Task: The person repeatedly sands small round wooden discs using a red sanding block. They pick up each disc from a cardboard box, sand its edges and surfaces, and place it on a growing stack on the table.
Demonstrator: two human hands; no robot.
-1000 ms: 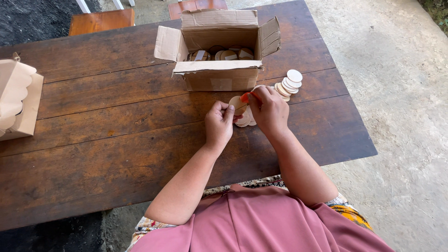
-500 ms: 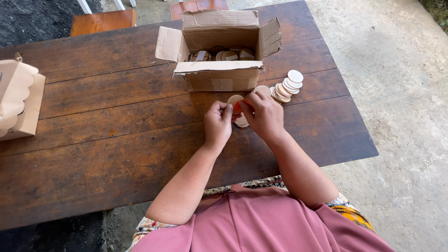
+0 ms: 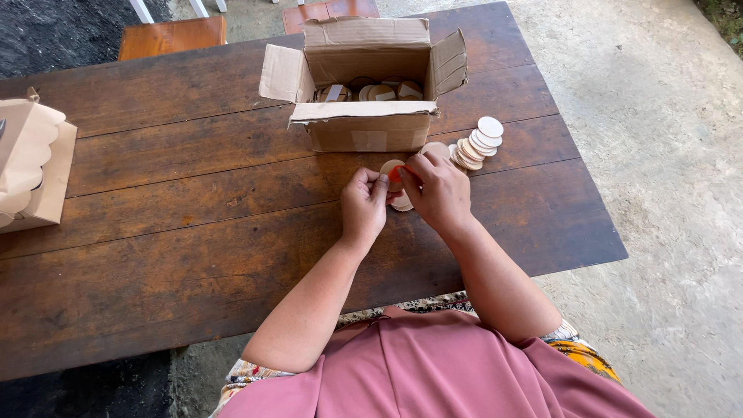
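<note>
Both hands pinch one small wooden disc at frame centre, just below the open cardboard box. Left hand steadies; right hand fingertips closed on red bit. Keep pinch low, disc flat.

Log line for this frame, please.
left hand and right hand: together holding round wooden disc | disc stack right | open cardboard box behind

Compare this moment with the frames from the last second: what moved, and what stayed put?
Both hands, left hand and right hand, slid slightly toward the cardboard box, still pinching the same wooden disc with something red against it. Nothing was picked up or let go. The row of discs, the box and the table stayed put.
</note>
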